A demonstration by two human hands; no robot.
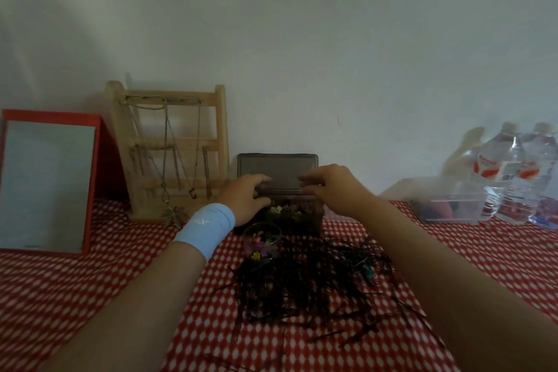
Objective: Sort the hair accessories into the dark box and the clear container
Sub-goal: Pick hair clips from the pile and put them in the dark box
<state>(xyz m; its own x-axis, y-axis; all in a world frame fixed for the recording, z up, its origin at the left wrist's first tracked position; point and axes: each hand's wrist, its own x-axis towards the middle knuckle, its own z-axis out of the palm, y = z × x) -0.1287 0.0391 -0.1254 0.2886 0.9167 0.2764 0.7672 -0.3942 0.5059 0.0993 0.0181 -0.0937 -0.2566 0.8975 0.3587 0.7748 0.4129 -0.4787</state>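
Observation:
A dark box stands at the back of the table, its lid raised against the wall and small colourful clips inside. My left hand, with a blue wristband, curls fingers and thumb round the box's left rear edge at the lid's foot. On the box's right side, my right hand hovers with curled fingertips at the lid's lower edge; whether it pinches anything is blurred. A small round clear container with flower clips sits in front of the box. A pile of black hair pins lies nearer me.
A red-framed mirror and a wooden stand hung with necklaces are at the back left. A clear rectangular tub and two water bottles stand at the right. A red dotted cloth covers the table.

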